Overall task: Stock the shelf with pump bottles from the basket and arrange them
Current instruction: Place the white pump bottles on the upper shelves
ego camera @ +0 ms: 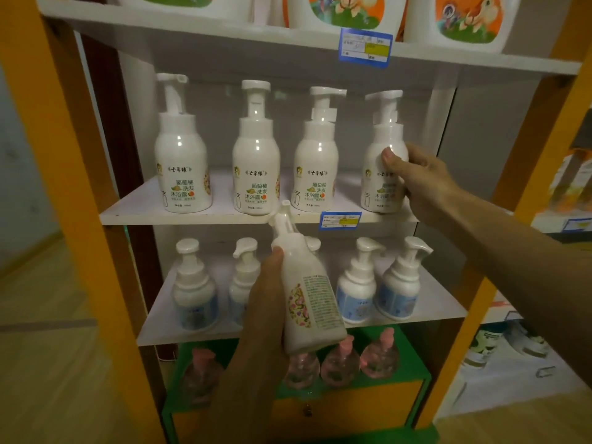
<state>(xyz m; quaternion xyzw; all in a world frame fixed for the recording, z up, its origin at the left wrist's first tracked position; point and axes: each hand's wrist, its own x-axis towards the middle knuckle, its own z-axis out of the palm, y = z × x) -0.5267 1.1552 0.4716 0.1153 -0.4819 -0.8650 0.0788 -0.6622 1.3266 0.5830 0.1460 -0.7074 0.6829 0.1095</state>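
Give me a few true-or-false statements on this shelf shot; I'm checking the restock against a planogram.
1. Four white pump bottles stand on the middle shelf. True.
2. The right hand grips the rightmost bottle there. True.
3. The left hand is empty. False: it holds a tilted white pump bottle.
4. The pink-pump bottles sit on the top shelf. False: they sit lowest, below the blue-label bottles.

The right hand (419, 177) reaches in from four o'clock, arm outstretched, thumb and fingers (389, 157) curled in a grasp. The left hand (266, 302), risen from six o'clock, is wrapped in a grip.
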